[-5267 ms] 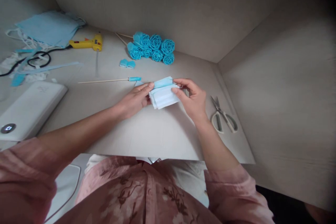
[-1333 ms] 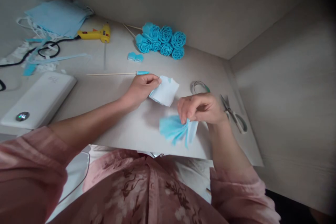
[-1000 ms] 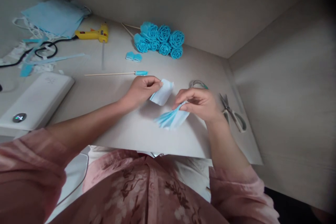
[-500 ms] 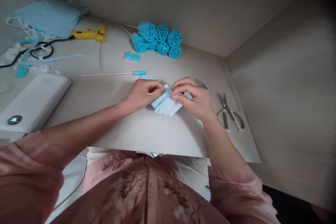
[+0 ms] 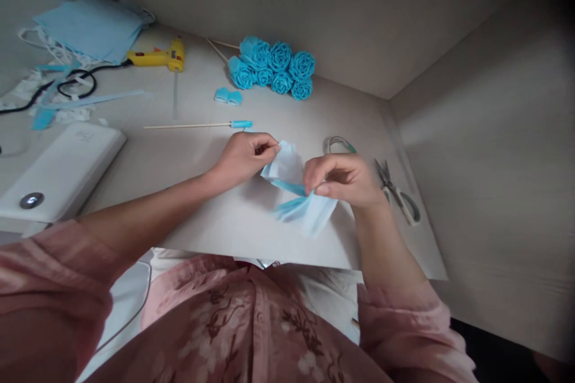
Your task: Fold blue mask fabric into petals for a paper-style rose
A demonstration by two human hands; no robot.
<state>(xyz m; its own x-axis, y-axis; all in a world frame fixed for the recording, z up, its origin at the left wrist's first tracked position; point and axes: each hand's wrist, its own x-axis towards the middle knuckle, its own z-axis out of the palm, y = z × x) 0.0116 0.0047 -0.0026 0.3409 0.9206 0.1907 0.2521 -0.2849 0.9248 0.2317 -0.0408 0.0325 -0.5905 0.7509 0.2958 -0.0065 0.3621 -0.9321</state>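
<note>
Bluish sheets [image 5: 318, 212] fanned toward torso [image 5: 256, 323], right grip [image 5: 342, 177] pinching them, left grip [image 5: 245, 153] pinching stack [image 5: 286, 164]

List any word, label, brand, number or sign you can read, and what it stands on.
Nothing can be read for certain.
White power bank: faint grey marks, too blurred to read; round display, no legible number.
Yellow glue gun: small marks, too small to read.
</note>
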